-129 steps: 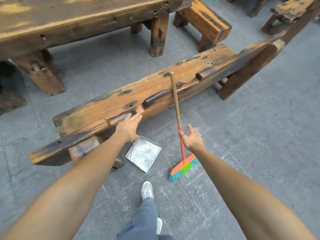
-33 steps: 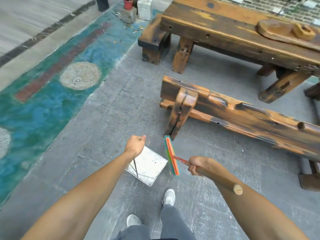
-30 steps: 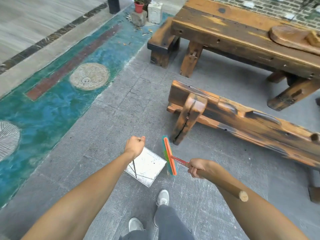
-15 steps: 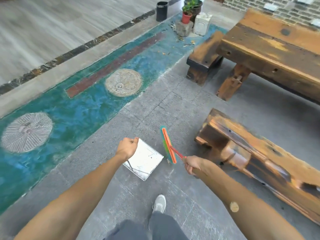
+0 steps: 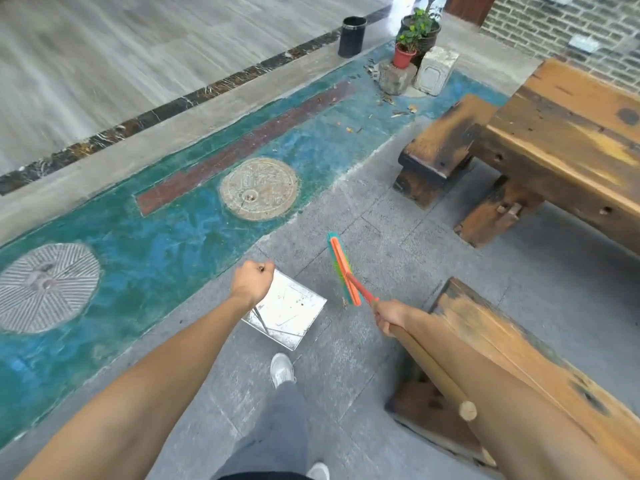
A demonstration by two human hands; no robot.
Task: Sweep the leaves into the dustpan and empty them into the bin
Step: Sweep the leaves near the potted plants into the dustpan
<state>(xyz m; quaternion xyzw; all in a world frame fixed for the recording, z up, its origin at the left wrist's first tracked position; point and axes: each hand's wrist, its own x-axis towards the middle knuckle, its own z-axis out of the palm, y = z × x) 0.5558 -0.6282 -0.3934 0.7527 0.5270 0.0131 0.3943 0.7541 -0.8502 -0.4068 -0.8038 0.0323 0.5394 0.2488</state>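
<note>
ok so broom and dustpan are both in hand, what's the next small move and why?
Probably keep walking toward the leaves scattered by the potted plants. The left hand carries the dustpan, which looks empty, the right hand holds the broom off the ground, and the paving underfoot shows no leaves.

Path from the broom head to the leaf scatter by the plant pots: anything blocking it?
Nothing visible blocks it. Open paving and the painted strip lie between the broom head and the leaves. The round cover is flush, left of the line; the dark bench end sits to its right.
</note>
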